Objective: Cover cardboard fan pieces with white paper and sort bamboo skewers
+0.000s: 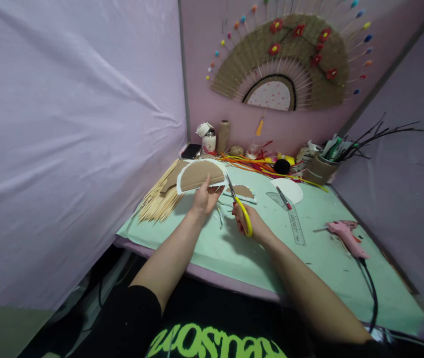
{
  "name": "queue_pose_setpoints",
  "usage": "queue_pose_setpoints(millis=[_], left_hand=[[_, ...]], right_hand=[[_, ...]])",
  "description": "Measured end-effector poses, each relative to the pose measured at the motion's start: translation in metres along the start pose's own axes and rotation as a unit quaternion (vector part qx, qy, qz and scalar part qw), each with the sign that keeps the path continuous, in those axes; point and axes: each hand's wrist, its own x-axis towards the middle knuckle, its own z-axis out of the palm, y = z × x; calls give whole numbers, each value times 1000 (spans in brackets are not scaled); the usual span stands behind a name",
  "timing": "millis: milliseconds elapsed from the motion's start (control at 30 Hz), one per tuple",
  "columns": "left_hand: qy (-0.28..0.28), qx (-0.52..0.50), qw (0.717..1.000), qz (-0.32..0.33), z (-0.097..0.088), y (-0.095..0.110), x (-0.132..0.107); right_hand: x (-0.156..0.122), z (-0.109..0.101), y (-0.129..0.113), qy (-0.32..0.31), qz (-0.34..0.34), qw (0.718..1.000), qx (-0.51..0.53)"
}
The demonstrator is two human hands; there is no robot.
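Note:
My left hand [206,199] grips a brown cardboard semicircle [201,175] by its straight lower side, thumb on top. White paper or fabric edging [179,185] sticks out around the cardboard. In my right hand [251,221] is a pair of scissors [244,214] with yellow handles, its blades pointing up at the right end of the semicircle. Whether the blades touch the edging I cannot tell. Behind the scissors, a smaller cardboard semicircle [243,191] with a pale snipped border lies on the table.
Bamboo skewers [159,201] and a cardboard scrap [172,179] lie left. Right are a ruler [296,228], a pen [283,197], a white paper piece [292,189] and a pink glue gun [348,238] with its cord. Coloured pipe cleaners [249,163] line the back; a decorated fan [282,59] hangs above.

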Motion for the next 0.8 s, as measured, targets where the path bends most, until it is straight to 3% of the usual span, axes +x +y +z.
queue_pose_setpoints(millis=[400,800], left_hand=[[24,-12,1000,-5,1,0,1],[5,33,999,8,2,-2,-4]], right_hand=[[-1,-2,-4,-5,0,1000,-12],[1,-1,1,2,6,1000,4]])
